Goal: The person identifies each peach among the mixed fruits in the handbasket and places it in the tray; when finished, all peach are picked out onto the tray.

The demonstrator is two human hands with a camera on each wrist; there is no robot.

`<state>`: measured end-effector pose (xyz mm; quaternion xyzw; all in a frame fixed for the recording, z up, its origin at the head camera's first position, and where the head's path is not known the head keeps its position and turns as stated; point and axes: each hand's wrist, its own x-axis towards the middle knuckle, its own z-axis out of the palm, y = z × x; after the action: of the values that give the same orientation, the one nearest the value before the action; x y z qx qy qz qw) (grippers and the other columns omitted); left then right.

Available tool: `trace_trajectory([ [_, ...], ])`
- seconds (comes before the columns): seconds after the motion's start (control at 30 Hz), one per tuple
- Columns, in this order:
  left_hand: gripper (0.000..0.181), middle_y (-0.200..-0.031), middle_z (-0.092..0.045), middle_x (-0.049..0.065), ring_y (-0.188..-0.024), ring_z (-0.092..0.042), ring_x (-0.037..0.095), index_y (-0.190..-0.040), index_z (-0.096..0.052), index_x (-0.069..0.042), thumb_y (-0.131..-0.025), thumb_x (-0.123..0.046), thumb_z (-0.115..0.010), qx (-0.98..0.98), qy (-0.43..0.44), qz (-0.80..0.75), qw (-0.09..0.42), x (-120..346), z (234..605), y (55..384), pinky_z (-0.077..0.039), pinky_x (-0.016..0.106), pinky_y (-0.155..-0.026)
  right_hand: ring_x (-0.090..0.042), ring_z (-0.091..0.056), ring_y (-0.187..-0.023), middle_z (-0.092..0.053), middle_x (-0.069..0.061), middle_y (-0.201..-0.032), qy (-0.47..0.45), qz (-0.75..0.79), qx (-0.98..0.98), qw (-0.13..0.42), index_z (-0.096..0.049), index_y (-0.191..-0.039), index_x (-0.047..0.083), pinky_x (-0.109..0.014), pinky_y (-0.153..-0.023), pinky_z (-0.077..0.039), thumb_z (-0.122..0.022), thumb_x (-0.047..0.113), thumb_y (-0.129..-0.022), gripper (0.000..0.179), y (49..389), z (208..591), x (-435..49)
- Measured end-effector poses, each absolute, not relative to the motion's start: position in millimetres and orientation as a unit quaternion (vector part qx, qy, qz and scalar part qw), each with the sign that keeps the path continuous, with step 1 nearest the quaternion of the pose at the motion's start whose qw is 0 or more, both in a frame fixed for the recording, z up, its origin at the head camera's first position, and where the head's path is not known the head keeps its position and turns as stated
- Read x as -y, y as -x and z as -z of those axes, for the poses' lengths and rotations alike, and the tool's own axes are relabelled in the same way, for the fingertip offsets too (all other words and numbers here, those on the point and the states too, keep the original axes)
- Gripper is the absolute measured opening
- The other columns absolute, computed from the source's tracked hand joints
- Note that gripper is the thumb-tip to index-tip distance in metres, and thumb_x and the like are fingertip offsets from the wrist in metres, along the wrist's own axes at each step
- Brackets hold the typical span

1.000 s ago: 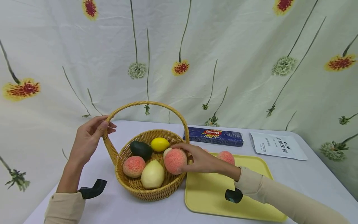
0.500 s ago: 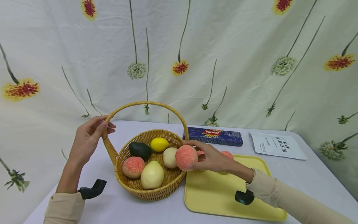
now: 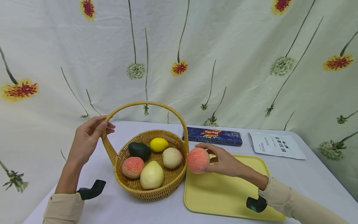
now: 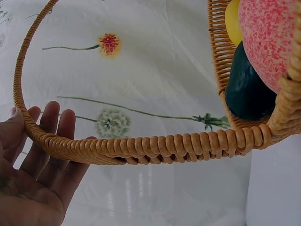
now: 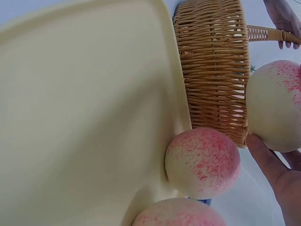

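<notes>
My left hand [image 3: 88, 137] grips the left side of the tall handle [image 3: 145, 103] of a wicker basket [image 3: 151, 195], thumb in front and fingers behind. Inside lie a dark green avocado [image 3: 139, 151], a lemon [image 3: 158, 144], a pink peach [image 3: 132, 167], a pale yellow pear [image 3: 152, 176] and a paler peach [image 3: 172, 158]. My right hand [image 3: 223, 161] holds another pink peach [image 3: 198, 160] between thumb and fingers, just outside the basket's right rim, over the left edge of a yellow tray [image 3: 218, 199]. In the right wrist view two peaches [image 5: 202, 162] sit at the tray's edge; the head view mostly hides them.
A blue Barilla box [image 3: 212, 136] lies behind the tray, partly behind the basket handle. Right of it is a white printed pouch [image 3: 277, 145]. The white table [image 3: 106, 205] ends at a hanging flowered cloth [image 3: 240, 62].
My right hand has carried the peach from above the basket's right side rightward, past the rim to the tray's edge. The paler peach in the basket is uncovered. My left hand stays on the handle.
</notes>
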<state>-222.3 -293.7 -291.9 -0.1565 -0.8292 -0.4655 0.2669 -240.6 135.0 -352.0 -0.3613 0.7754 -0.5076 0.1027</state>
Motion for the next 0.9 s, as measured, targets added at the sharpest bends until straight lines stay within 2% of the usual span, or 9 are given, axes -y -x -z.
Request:
trace_trajectory([
  [0.43,0.032,-0.095,-0.066,-0.011,-0.086,-0.066,0.001,-0.129,-0.055,-0.002,-0.101,-0.014,-0.049,0.828,0.154,0.470,0.264,294.0,291.2,221.7,-0.051,0.012,-0.077,-0.032,-0.054,-0.116,-0.048,-0.014,-0.135,0.338,0.532,-0.773,0.080,-0.043,-0.140,0.013,-0.032,-0.085,-0.055,-0.072,0.011,-0.085,0.063,234.9,355.1,-167.3],
  [0.73,0.032,-0.095,-0.066,-0.010,-0.086,-0.067,0.001,-0.130,-0.055,-0.003,-0.100,-0.015,-0.049,0.828,0.151,0.474,0.259,294.9,291.6,222.6,-0.051,0.012,-0.077,-0.017,-0.059,-0.107,-0.050,-0.015,-0.133,0.327,0.525,-0.785,0.042,-0.042,-0.141,0.011,-0.033,-0.081,-0.056,-0.070,0.008,-0.086,0.062,236.0,360.5,-192.6],
  [0.9,0.033,-0.095,-0.067,-0.010,-0.086,-0.067,0.002,-0.130,-0.054,0.000,-0.100,-0.014,-0.049,0.828,0.150,0.474,0.260,295.5,292.1,223.4,-0.050,0.011,-0.077,-0.013,-0.057,-0.109,-0.048,-0.014,-0.135,0.314,0.513,-0.799,0.014,-0.043,-0.141,0.011,-0.032,-0.084,-0.055,-0.070,0.009,-0.086,0.062,236.4,361.1,-204.3],
])
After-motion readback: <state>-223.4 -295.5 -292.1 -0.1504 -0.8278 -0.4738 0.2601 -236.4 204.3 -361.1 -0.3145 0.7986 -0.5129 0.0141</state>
